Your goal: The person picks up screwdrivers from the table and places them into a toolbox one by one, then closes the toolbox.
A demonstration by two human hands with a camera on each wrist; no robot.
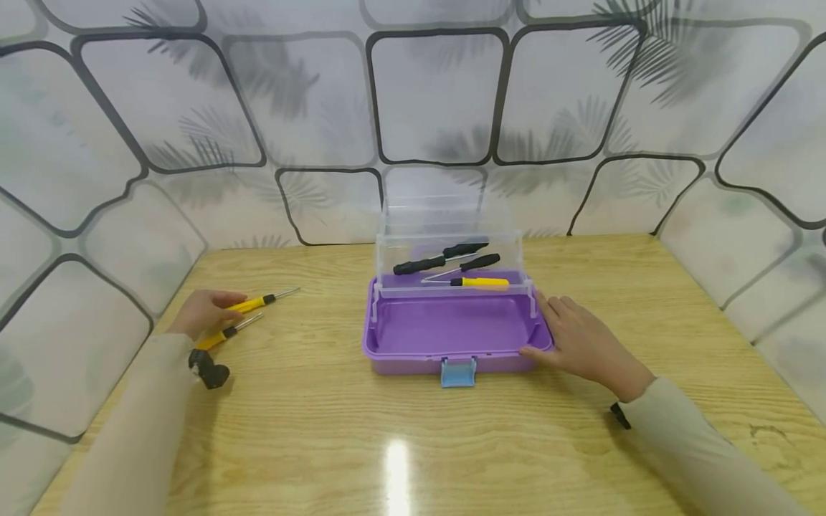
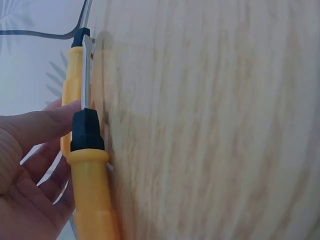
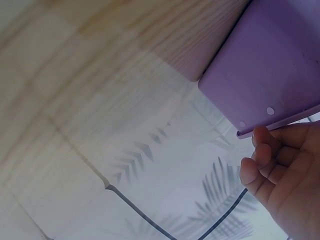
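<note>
My left hand (image 1: 205, 312) pinches the yellow handle of a screwdriver (image 1: 254, 304) at the table's left side. Closer to me lies a second yellow screwdriver (image 1: 216, 338), its black collar and metal shaft pointing away in the left wrist view. At the center stands a purple toolbox (image 1: 406, 366) with its clear lid (image 1: 445, 208) raised. My right hand (image 1: 581, 344) holds the box's right side, thumb over the front corner and fingers along the rim. Several black-handled screwdrivers (image 1: 419, 266) and one yellow screwdriver (image 1: 484, 282) show at the lid area behind the bare front compartment.
A light blue latch (image 1: 458, 373) hangs down at the box's front. The wooden table (image 1: 310, 430) meets patterned walls (image 1: 310, 107) at the back and sides. Dark wrist devices (image 1: 209, 369) sit at both cuffs.
</note>
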